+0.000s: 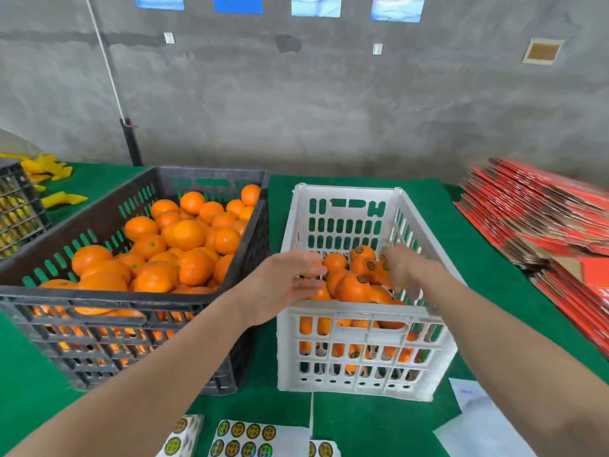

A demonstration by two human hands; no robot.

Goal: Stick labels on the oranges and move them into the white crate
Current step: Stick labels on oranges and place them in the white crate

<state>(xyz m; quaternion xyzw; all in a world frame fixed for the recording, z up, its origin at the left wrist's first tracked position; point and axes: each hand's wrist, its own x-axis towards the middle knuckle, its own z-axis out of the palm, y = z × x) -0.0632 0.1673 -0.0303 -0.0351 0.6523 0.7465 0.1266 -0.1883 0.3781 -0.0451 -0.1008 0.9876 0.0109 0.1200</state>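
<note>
A black crate (105,301) on the left is piled with several unlabelled oranges (188,234). To its right a white crate (359,311) holds several oranges with round dark labels (354,286). Both my hands reach over the white crate's near rim. My left hand (290,282) hovers flat over the crate's left side, fingers spread, with nothing seen in it. My right hand (400,265) is blurred above the oranges at the right side; whether it holds anything is unclear. Sheets of round labels (245,438) lie on the green mat at the bottom.
A stack of red flattened cartons (543,219) lies at the right. Another dark crate (16,206) and yellow foam nets (49,173) sit at far left. White backing paper (478,430) lies at bottom right. A grey concrete wall stands behind the table.
</note>
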